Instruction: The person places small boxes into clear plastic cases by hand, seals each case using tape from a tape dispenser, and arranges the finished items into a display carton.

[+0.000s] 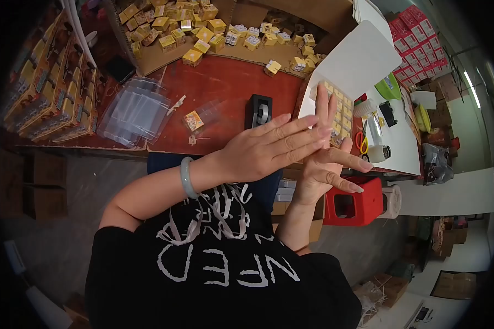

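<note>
Possibly Crowding the Packed Rows, Risking a Knock

Seeing rows of small yellow boxes (344,111) on the right, just behind the fingers, sitting beside a raised white lid (362,60). Possibly risking crooked rows, if sweeping fingertips low across them; also risking a toppling lid, if catching its edge. Laying the left hand (280,145) flat against the right hand (326,159), spreading the right fingers wide, gripping nothing visible, yet hiding the space between the palms and leaving any contents unknown. Noticing a black tape dispenser (252,112) just left; perhaps risking a snagged fingertip, if reaching past carelessly. Spotting yellow-handled scissors (364,143) to the right; perhaps risking a scrape, if groping without looking. Farther left, finding a lone yellow box (193,120) near clear plastic sleeves (134,112); possibly risking sleeves sliding off the near edge, if brushing them with the left forearm. Beyond, viewing loose yellow boxes (173,24) in a brown carton (153,63); possibly risking spillage, if bumping the carton.
</note>
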The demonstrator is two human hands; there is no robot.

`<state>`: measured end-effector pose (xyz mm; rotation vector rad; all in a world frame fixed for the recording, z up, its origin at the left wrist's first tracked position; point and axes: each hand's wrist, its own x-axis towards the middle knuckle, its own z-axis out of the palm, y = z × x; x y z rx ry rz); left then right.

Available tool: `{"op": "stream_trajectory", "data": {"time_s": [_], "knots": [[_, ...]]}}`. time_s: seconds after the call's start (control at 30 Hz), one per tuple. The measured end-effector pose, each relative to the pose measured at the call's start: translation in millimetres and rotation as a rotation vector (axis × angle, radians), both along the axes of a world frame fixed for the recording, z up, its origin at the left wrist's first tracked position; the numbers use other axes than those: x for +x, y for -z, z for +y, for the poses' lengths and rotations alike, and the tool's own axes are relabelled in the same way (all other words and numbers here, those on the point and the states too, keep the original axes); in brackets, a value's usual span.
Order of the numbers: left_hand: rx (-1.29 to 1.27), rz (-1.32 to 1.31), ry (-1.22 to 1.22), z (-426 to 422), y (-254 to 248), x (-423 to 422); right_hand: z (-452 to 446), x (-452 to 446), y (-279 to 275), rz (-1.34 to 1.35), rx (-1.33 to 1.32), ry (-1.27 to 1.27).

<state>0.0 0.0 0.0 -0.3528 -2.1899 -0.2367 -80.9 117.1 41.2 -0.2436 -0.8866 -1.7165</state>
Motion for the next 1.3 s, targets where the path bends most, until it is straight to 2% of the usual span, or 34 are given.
{"op": "stream_trajectory", "data": {"time_s": [0.1,0.3,0.4,0.6,1.1,1.3], "knots": [[0.071,0.023,-0.086,-5.7,-17.9,-2.9,-1.4,8.6,0.5,-0.033,0.030,0.007],[0.202,0.044,-0.012,-1.7,-22.5,-5.6,1.2,3.8,9.3,-0.064,0.002,-0.025],[0.197,0.042,0.074,3.3,-14.8,-7.7,3.6,4.9,4.3,-0.080,0.044,-0.005],[0.159,0.066,0.125,4.5,-16.2,-9.2,2.9,-0.3,9.3,-0.015,-0.068,-0.022],[0.079,0.139,0.097,14.4,-15.9,-13.9,6.4,3.0,17.1,-0.053,-0.104,-0.027],[0.053,0.155,0.166,10.6,-10.3,-10.4,4.6,0.8,16.7,-0.038,-0.115,-0.066]]}}
